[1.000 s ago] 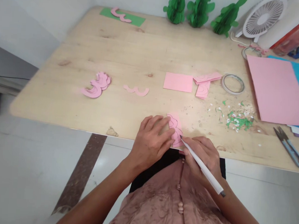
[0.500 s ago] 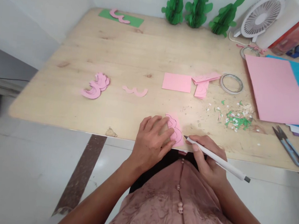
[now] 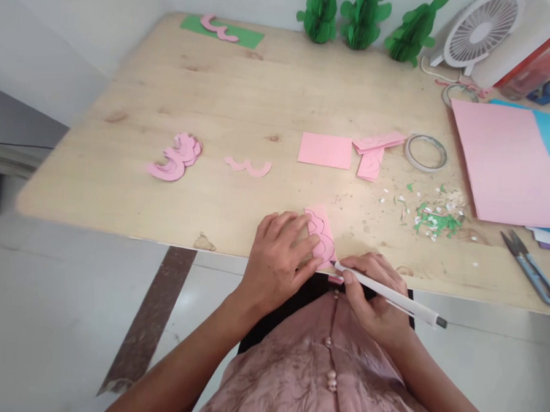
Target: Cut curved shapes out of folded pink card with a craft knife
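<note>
We find a wooden desk (image 3: 243,100) extending beyond both hands. On it, well to the right of the right hand (image 3: 380,310) and farther off, lies a large pink sheet (image 3: 512,169). Beyond that sheet, as seen from the hand, stands a white fan (image 3: 484,31). Three green paper figures (image 3: 320,15) stand well beyond both hands.

The left hand (image 3: 277,252) rests palm down, its fingers slightly apart. We record the right hand as closed around a white pen (image 3: 403,302). Well to that hand's right lie blue-handled snips (image 3: 532,269). Beyond the left hand, to its left, is a stack of scalloped pink cut-outs (image 3: 178,158).

The marked pink paper (image 3: 323,238) lies between the hands, under the left fingertips, bearing dark curved lines; the pen's tip is at its near edge, contact unconfirmed. Beyond the right hand we note a tape roll (image 3: 409,158) and, nearer, green and white scraps (image 3: 444,225).
</note>
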{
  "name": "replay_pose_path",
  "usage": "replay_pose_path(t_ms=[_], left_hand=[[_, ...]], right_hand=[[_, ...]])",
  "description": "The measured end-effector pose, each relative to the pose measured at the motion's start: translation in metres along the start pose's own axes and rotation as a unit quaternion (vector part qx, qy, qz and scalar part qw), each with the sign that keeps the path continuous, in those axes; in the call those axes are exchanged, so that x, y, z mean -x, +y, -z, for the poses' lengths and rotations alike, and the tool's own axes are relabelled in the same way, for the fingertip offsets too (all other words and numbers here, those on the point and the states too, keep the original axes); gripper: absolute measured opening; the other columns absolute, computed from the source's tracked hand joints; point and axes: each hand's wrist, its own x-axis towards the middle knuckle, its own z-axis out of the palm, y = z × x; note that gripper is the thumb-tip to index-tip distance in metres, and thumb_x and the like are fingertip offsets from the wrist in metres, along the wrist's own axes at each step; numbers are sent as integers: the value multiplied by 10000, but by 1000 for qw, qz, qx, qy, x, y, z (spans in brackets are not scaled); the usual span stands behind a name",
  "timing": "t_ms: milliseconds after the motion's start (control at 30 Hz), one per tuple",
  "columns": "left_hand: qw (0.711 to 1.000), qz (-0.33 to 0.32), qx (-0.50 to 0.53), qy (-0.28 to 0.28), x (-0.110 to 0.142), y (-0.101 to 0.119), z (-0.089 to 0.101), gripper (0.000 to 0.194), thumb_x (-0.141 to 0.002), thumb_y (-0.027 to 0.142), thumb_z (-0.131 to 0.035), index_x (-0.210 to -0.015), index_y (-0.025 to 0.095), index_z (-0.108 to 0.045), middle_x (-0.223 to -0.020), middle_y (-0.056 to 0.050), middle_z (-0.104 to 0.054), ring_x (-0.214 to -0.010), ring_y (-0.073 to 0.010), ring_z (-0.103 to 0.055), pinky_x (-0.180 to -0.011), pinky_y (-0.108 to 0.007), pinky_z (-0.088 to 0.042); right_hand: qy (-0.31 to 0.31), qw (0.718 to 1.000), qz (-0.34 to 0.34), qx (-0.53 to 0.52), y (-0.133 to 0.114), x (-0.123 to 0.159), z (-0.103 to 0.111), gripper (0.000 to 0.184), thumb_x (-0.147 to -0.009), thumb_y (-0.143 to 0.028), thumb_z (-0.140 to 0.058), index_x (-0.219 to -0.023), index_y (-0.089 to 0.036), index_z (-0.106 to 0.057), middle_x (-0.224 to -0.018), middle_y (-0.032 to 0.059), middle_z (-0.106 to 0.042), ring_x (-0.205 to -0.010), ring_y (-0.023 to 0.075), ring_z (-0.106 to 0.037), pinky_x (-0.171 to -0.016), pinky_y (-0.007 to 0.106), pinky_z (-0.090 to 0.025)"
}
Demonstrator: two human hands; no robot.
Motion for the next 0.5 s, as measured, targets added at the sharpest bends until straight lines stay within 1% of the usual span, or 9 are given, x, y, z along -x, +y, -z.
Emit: replay_pose_path(t_ms=[200,333,500], left_hand=[[1000,3,6,-2,0,0,0,195,-905,332,-567,-1014,210,-673,-1293,-100,-609,-1200,-301,-498,-1033,-509,-381],[1000,1,9,-4,0,0,0,189,-899,323,-577,-1005,200,-675,-1294,-106,-607,-1198,-308,-498,-1028,-514,-384],[1000,-1,6,-3,0,0,0,201,-905,326,-566,-1017,200,-674,-1296,-108,-607,-1193,-305,-500,-1020,-510,-390]], right_hand=[[30,999,-37,20,-2,0,0,85,-925,-218,-526,-926,-214,-611,-745,5,-657,-686,150,-617,-635,277,-454],[39,998,-46,28,-1,-1,0,84,-918,-209,-535,-897,-209,-616,-725,-14,-644,-666,130,-605,-635,256,-443],[38,998,-45,35,-1,-3,0,93,-915,-212,-533,-889,-207,-622,-715,-14,-645,-656,132,-606,-621,253,-440]])
